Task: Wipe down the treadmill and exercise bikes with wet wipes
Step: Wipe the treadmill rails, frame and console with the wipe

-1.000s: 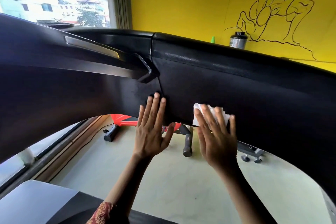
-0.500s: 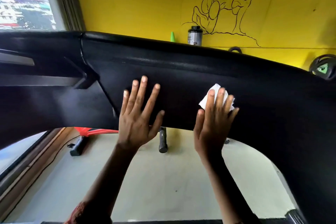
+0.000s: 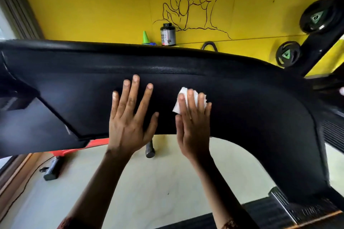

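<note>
The black textured treadmill console panel (image 3: 251,102) arches across the whole view. My left hand (image 3: 130,117) lies flat on it with fingers spread, holding nothing. To its right, my right hand (image 3: 193,122) presses a white wet wipe (image 3: 181,98) against the panel with straight fingers; most of the wipe is hidden under them. The two hands sit side by side near the panel's lower edge, a small gap between them.
Behind the panel is a yellow wall with a drawn figure, a dark jar (image 3: 168,34) and a green cone (image 3: 146,38) on a ledge. Weight plates (image 3: 287,55) hang at right. Below lie pale floor, a red machine base (image 3: 74,148) and the treadmill deck (image 3: 290,210).
Both hands have slid rightward along the panel, the right one taking the wipe with it. My view has swung right, bringing weight plates and the deck into sight.
</note>
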A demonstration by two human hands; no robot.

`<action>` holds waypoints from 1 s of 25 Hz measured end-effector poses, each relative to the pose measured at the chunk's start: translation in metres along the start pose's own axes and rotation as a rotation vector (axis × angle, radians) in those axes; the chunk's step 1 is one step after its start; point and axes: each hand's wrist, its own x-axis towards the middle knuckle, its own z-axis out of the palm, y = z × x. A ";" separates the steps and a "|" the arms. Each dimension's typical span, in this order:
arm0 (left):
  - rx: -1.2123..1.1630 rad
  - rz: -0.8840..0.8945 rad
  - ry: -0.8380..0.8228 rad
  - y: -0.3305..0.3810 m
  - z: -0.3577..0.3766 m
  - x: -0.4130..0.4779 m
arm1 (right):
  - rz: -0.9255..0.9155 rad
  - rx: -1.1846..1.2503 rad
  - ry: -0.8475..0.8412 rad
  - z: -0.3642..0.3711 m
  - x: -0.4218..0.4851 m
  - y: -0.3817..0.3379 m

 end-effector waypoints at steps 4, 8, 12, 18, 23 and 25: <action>0.035 0.006 -0.002 0.007 0.008 -0.005 | 0.196 -0.005 0.008 0.002 -0.014 0.014; 0.045 0.035 -0.005 0.004 0.009 -0.009 | -0.082 -0.039 -0.078 0.008 -0.046 0.010; 0.054 0.042 0.017 0.004 0.011 -0.010 | 0.326 0.062 0.067 0.008 -0.027 0.024; 0.009 0.000 0.003 0.010 0.008 -0.006 | -0.202 0.027 -0.081 -0.001 0.026 -0.014; 0.054 0.007 0.041 0.019 0.001 0.020 | 0.110 0.108 0.113 -0.019 0.037 0.017; 0.048 -0.011 0.035 0.027 0.003 0.039 | 0.101 0.099 0.098 -0.023 0.056 0.019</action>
